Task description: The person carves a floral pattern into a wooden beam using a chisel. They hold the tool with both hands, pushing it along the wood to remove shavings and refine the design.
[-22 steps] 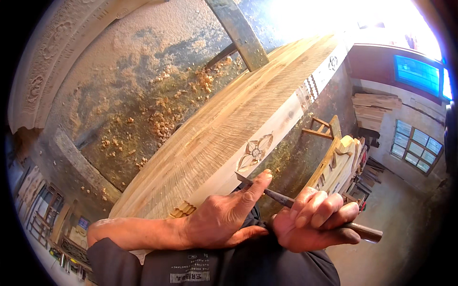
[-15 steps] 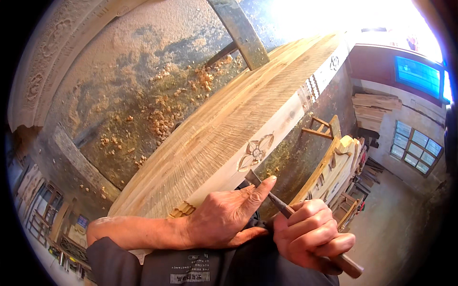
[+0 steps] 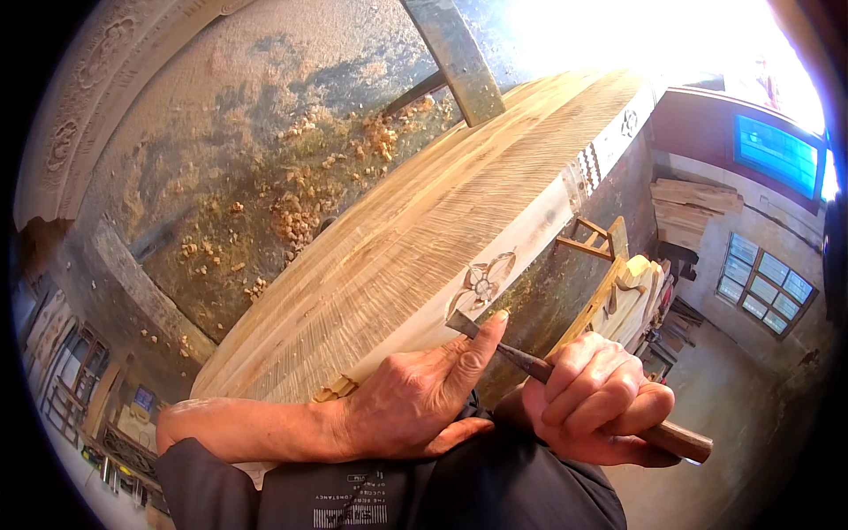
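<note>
A wood chisel (image 3: 525, 359) with a dark metal shank and wooden handle slants across in front of me. My right hand (image 3: 601, 399) is closed round its handle, the butt sticking out at the lower right. My left hand (image 3: 408, 399) pinches the blade near its tip, thumb along it; its other fingers are partly hidden. The blade's tip meets the pale narrow face of a long wooden board (image 3: 424, 221), just below a carved four-petal flower (image 3: 481, 281). Fine ridges cover the board's broad face. Near my left wrist, a small notched carving shows on the edge.
Wood shavings (image 3: 296, 225) lie on the floor to the left. A wooden trestle leg (image 3: 464, 79) rises against the board's far side. At the right stands a bench (image 3: 618, 300) with tools on it. A carved frame (image 3: 97, 88) is at the upper left.
My right hand has moved right and slightly up, tilting the chisel flatter. The tip has shifted slightly left toward the board's pale face. My left hand stays nearly in place.
</note>
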Available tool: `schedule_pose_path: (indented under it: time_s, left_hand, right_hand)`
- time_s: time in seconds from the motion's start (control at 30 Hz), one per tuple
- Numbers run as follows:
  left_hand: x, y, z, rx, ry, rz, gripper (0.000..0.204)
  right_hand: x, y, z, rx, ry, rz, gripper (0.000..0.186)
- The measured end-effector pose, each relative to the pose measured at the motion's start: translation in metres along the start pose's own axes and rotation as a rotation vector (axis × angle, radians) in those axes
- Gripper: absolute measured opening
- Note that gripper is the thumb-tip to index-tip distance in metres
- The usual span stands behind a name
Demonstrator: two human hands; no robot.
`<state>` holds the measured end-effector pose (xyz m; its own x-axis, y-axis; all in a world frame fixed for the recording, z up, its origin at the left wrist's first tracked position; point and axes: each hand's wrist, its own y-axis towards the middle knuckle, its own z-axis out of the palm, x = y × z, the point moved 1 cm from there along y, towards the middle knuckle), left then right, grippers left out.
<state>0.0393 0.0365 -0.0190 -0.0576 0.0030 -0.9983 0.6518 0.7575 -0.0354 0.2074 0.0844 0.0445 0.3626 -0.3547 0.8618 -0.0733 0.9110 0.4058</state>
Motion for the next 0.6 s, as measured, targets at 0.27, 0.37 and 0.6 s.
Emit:
schedule_pose_path:
  time_s: [0.27, 0.37, 0.6]
  left_hand:
    - [0.0, 0.003, -0.005, 0.022, -0.026, -0.043, 0.112]
    - [0.0, 0.003, -0.004, 0.023, -0.043, -0.05, 0.113]
    - [0.002, 0.003, -0.004, 0.037, -0.041, -0.042, 0.117]
  right_hand:
    - [-0.009, 0.001, 0.0, -0.026, -0.005, -0.017, 0.058]
    - [-0.01, 0.005, 0.003, -0.014, 0.008, -0.004, 0.058]
    - [-0.014, 0.014, -0.002, 0.065, 0.055, 0.044, 0.062]
